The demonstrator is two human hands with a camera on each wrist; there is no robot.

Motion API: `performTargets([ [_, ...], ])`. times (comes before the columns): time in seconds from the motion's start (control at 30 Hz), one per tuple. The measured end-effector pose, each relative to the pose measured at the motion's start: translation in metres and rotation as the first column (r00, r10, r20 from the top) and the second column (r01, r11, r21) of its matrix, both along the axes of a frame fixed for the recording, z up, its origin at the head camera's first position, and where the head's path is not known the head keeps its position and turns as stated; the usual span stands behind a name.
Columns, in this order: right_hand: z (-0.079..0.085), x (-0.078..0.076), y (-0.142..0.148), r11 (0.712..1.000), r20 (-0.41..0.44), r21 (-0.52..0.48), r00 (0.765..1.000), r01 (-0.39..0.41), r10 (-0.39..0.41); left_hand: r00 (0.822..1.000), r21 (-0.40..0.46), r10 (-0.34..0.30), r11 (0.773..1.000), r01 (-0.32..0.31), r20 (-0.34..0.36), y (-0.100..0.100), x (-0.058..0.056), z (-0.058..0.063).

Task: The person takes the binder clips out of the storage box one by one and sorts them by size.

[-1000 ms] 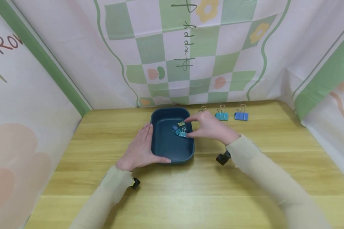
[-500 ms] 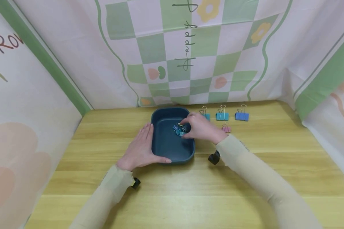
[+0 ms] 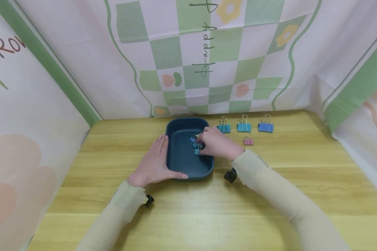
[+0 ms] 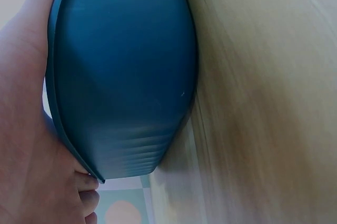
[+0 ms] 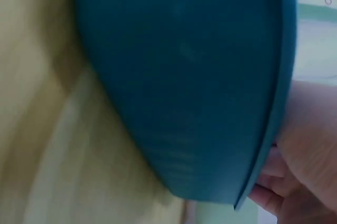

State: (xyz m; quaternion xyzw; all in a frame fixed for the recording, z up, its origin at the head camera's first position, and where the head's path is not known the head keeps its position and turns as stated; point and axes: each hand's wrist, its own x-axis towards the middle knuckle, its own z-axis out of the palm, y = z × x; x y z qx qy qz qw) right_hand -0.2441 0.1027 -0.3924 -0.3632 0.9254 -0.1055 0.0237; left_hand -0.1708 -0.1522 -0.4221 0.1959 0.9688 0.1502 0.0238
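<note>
A dark blue plastic bin (image 3: 188,167) stands on the wooden table (image 3: 188,216). Against its left side lie the straight fingers of my left hand (image 3: 152,162), the thumb stretched along the near rim. My right hand (image 3: 218,143) reaches over the right rim, index finger and thumb bent down among small binder clips. A teal binder clip (image 3: 197,152) shows beside the thumb, and a blue binder clip (image 3: 193,140) lies left of the index finger. Other clips are partly hidden by the fingers; I cannot tell whether any is pinched.
Right of the bin, at the back, stand a teal binder clip (image 3: 224,128), another teal one (image 3: 244,127) and a blue one (image 3: 266,127). A small pink binder clip (image 3: 248,142) sits in front of them. A patterned curtain (image 3: 194,83) hangs behind the table.
My right hand has moved left and deeper into the bin, uncovering the back teal clip and the pink one. The teal clip inside has shifted slightly nearer and left. My left hand stays put.
</note>
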Motion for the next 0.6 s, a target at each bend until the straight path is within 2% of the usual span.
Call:
performTargets([
  [0.2, -0.005, 0.007, -0.007, 0.999, 0.024, 0.01, 0.999, -0.045, 0.045, 1.0, 0.0, -0.006, 1.0, 0.006, -0.001, 0.0, 0.0, 0.0],
  [0.4, -0.007, 0.005, -0.009, 0.997, 0.038, 0.056, 0.998, -0.048, 0.046, 1.0, 0.0, -0.009, 1.0, 0.009, -0.002, -0.001, 0.0, 0.0],
  [0.6, -0.008, 0.004, -0.015, 0.997, 0.12, 0.066, 0.992, -0.043, 0.035, 1.0, -0.002, -0.008, 1.0, 0.008, 0.003, -0.001, 0.0, 0.0],
])
